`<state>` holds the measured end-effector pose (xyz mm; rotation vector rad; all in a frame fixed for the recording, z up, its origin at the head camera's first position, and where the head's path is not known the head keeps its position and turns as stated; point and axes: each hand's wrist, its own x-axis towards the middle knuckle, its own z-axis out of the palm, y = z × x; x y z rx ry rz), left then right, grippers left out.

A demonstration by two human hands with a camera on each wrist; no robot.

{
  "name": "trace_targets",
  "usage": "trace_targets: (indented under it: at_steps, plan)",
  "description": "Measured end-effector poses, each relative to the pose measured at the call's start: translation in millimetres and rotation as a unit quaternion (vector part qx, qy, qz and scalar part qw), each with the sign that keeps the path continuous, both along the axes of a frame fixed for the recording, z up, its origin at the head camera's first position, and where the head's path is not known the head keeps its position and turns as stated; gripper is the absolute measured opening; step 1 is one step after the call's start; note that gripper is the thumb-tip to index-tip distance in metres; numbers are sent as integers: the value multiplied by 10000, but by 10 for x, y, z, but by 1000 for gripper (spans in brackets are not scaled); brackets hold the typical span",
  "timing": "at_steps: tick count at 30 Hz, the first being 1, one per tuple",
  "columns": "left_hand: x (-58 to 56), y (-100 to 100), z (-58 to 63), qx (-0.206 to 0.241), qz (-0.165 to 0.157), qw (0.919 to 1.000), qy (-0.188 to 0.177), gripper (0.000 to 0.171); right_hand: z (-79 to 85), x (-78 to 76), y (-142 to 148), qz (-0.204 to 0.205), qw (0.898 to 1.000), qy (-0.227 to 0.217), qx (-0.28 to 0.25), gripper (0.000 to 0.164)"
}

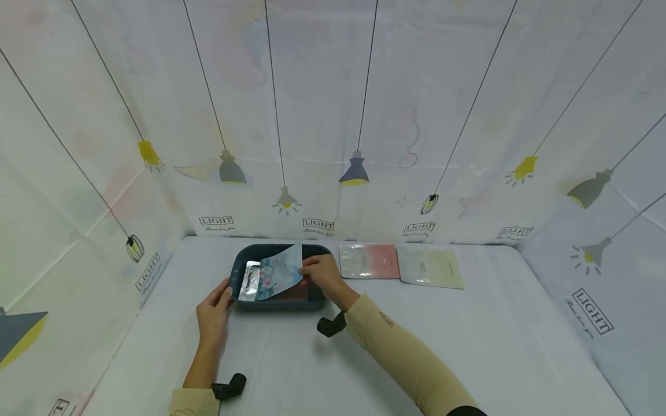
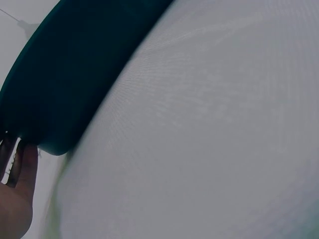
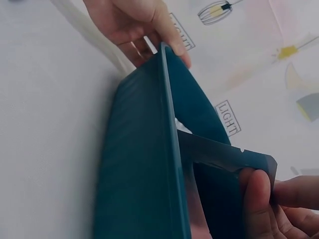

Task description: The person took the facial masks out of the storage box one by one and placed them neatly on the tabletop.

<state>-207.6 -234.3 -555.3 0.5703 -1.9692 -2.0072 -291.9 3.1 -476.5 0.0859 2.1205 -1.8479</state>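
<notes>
A dark teal plastic basin [image 1: 283, 307] stands on the white table, left of centre. My left hand [image 1: 212, 315] grips its left end; the right wrist view shows the thumb over the rim and the fingers [image 3: 133, 52] against the outside wall. My right hand [image 1: 325, 276] pinches the right edge of a light blue, flower-printed face mask sachet [image 1: 282, 270] between thumb and fingers. The sachet lies tilted over the basin's opening. Beneath it a shiny silver piece [image 1: 251, 280] shows at the left, and a reddish sachet [image 1: 293, 293] lies inside the basin, partly covered.
A pink-and-silver sachet [image 1: 372, 261] and a pale green-yellow sachet [image 1: 432, 267] lie side by side on the table, right of the basin. A white cloth [image 1: 312, 115] printed with hanging lamps surrounds the table's back and sides.
</notes>
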Motion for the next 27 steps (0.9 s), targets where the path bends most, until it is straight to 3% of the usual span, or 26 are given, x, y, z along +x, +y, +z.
trace_targets:
  at_steps: [11, 27]
  plan:
    - [15, 11, 21, -33, -34, 10000, 1, 43, 10, -26, 99, 48, 10000, 64, -49, 22]
    - [-5, -11, 19, 14, -13, 10000, 28, 43, 87, -38, 304, 15, 9979, 234, -604, 21]
